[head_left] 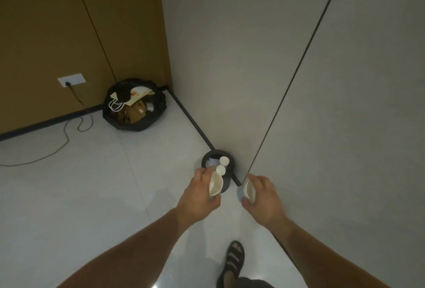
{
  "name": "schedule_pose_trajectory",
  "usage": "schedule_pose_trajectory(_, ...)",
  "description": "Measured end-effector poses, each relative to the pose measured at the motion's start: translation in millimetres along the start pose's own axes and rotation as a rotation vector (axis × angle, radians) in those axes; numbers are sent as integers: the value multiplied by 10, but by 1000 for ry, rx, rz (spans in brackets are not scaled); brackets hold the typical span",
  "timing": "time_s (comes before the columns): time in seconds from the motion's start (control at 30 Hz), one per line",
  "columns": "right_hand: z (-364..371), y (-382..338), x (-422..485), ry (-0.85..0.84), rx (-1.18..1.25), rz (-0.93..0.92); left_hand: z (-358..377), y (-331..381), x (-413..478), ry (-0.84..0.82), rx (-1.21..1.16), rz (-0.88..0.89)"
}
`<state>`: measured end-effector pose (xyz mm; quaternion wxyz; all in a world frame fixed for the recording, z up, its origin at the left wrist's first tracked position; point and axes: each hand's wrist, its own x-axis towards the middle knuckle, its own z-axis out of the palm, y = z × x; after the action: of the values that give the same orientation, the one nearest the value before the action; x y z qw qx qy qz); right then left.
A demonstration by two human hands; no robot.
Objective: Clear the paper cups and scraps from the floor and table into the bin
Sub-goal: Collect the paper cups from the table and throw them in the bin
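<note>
A small dark round bin [230, 163] stands on the floor against the grey wall, directly below and ahead of my hands. Inside it lie two white paper cups [224, 161] and some crumpled white scraps [212, 162]. My left hand [197, 198] grips a squashed cream paper cup [215, 185] above the bin's near rim. My right hand [264, 198] holds a pale blue paper cup [247, 192] by its side, just right of the bin, its mouth tilted toward me.
A larger black bin bag [134, 104] full of paper bags and cardboard sits in the corner at the brown wall. A cable [66, 133] runs from a wall socket [71, 79] across the pale tiled floor. My sandalled foot [233, 262] is below.
</note>
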<state>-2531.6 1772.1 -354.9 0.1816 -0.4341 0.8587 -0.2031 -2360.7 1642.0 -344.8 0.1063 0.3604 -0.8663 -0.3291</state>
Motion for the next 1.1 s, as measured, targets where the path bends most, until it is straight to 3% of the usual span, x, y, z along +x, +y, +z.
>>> schedule_pose_trajectory(0.27, -145, 300, 1400, -122, -60, -51, 282, -76, 1267, -26, -18, -102)
schedule_pose_trajectory(0.47, 220, 456, 2400, -169, -72, -28, 590, -612, 2146, -66, -39, -146)
schedule_pose_trajectory(0.7, 1318, 1061, 3684, -138, -52, 0, 1720, -1483, 3195, -55, -38, -67)
schedule_pose_trajectory(0.8, 1939, 1415, 4134, -159, -115, -26, 2367, -1840, 3519, -100, -99, -154)
schedule_pose_trajectory(1.1, 3235, 2214, 4923, -168, -111, -30, 3759, -2741, 3830, -23, -108, -333)
